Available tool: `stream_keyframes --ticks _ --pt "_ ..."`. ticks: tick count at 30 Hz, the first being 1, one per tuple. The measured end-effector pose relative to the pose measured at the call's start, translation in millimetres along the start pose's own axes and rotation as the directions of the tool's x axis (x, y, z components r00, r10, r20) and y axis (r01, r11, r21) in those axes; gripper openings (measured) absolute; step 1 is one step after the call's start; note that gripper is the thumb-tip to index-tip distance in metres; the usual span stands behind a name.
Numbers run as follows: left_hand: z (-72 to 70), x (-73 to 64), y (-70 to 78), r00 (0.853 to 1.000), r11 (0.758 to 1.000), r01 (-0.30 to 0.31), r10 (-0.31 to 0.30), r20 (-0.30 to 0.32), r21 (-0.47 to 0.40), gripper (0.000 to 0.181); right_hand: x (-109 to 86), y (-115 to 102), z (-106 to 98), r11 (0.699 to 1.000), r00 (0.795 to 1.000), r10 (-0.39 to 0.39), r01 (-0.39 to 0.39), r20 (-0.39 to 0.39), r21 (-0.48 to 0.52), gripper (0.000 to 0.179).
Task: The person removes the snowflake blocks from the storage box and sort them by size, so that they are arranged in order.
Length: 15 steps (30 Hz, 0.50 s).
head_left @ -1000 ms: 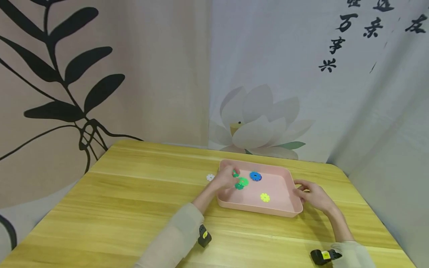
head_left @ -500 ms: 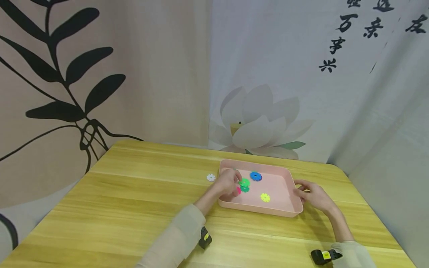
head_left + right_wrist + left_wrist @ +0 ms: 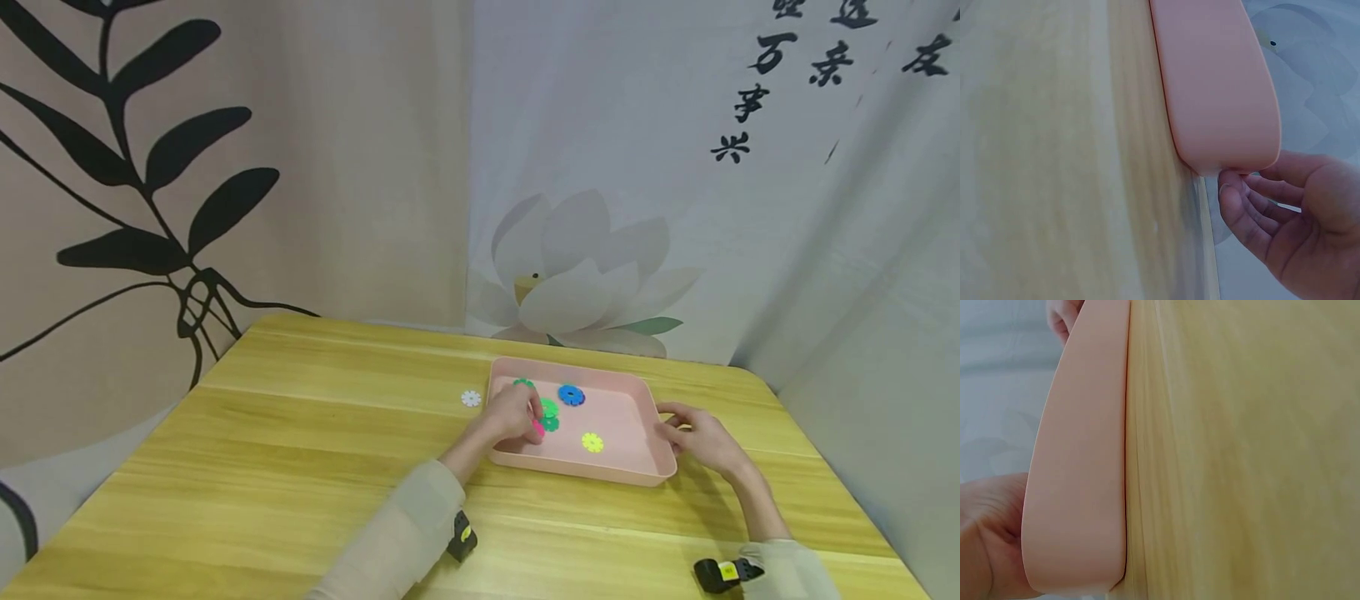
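Tabletop (image 3: 322, 433), tray (image 3: 626, 421) still in right hand's (image 3: 702, 435) grip, left hand (image 3: 513, 414) at pink disc (image 3: 538, 429), hold unclear, green disc (image 3: 525, 383) clearer.

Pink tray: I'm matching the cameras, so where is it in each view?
Head: pink tray below and right of centre.
Left wrist: its wall is a tall strip left of centre.
Right wrist: its rounded corner lies right of centre.
Shared landmark: the wooden table.

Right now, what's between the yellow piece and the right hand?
Head view: bare tray floor from the yellow piece, then the tray's end wall, which the right hand touches.
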<state>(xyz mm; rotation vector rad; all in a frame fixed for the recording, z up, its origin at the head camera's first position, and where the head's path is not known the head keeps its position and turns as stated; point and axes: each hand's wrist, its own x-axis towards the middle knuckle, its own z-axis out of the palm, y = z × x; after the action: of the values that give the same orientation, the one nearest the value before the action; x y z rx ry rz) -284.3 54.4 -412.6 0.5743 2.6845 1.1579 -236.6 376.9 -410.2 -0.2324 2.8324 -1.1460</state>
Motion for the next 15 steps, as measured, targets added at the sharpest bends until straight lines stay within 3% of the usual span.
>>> stream_keyframes --ticks 6,15 --pt "0.7 -0.2 -3.1 1.0 0.994 0.015 -0.013 0.015 -0.104 0.017 0.2 -2.4 1.5 1.0 1.0 -0.003 0.003 0.005 -0.004 0.047" --pt "-8.9 -6.1 -1.1 0.998 0.983 -0.07 0.07 -0.007 -0.173 0.013 -0.7 0.5 2.0 1.0 1.0 0.011 -0.011 -0.001 -0.011 0.049"
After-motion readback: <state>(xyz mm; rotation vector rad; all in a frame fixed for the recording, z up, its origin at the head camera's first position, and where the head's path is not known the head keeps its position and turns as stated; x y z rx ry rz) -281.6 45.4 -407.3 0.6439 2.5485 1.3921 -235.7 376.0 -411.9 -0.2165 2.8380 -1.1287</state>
